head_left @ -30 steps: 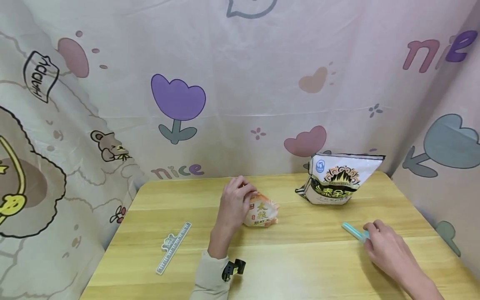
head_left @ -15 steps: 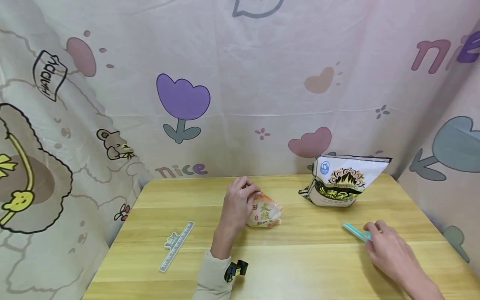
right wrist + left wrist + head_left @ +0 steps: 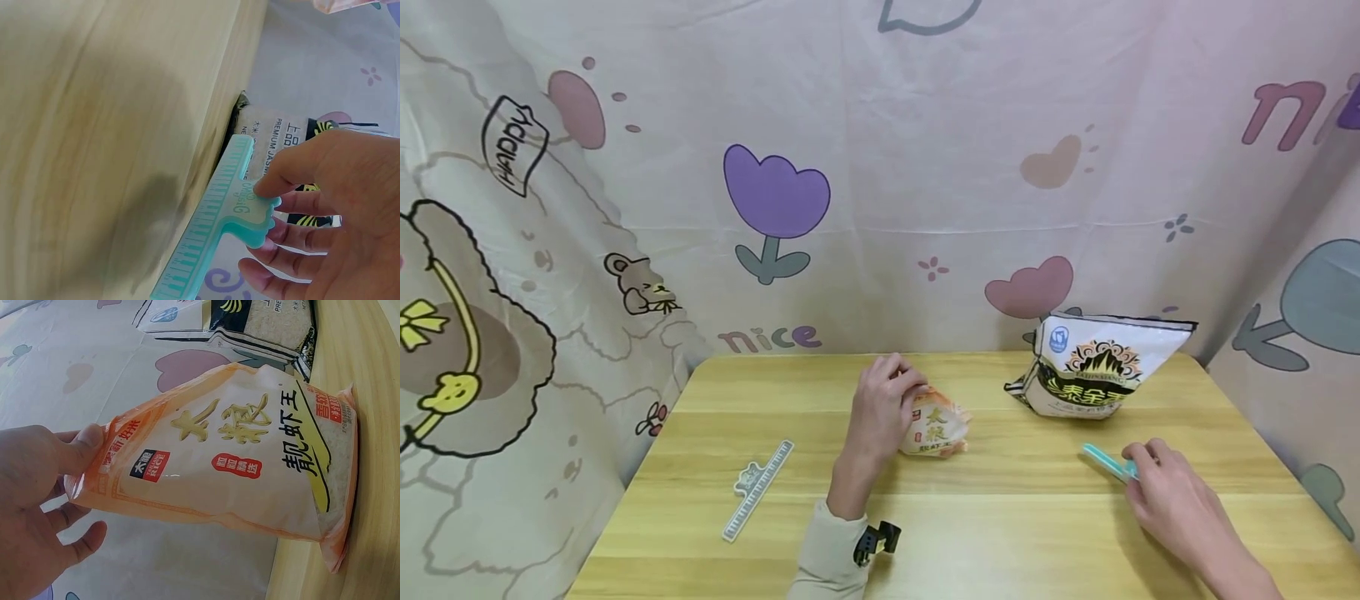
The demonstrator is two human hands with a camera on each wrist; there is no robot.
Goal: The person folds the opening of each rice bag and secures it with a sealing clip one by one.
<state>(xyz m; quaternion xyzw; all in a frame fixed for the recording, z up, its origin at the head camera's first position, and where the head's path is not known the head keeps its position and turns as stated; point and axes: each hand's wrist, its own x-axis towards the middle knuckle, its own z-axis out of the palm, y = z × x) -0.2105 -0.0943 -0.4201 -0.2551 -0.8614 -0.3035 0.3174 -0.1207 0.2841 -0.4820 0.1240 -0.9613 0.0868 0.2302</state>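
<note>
My left hand [image 3: 883, 408] pinches the gathered top of a small orange-and-white rice bag [image 3: 934, 427] between thumb and fingers. The left wrist view shows this rice bag [image 3: 231, 450] upright, its base on the table. At the right, my right hand [image 3: 1172, 496] holds a teal clip [image 3: 1107, 460] with a long bar. In the right wrist view, thumb and fingers pinch the tab of the clip [image 3: 215, 215], which is printed with piano keys. A shadow falls on the table beside it. The clip's far side is hidden.
A larger white-and-black rice bag [image 3: 1093, 371] stands at the back right, its top leaning right. A pale keyboard-patterned clip [image 3: 756, 492] lies on the left of the wooden table [image 3: 1000, 533]. A printed cloth [image 3: 880, 167] hangs behind and at both sides.
The head view has turned slightly left, so the scene sits farther right. Against the table, my right hand has drifted a little left with the teal clip. My left hand keeps its hold.
</note>
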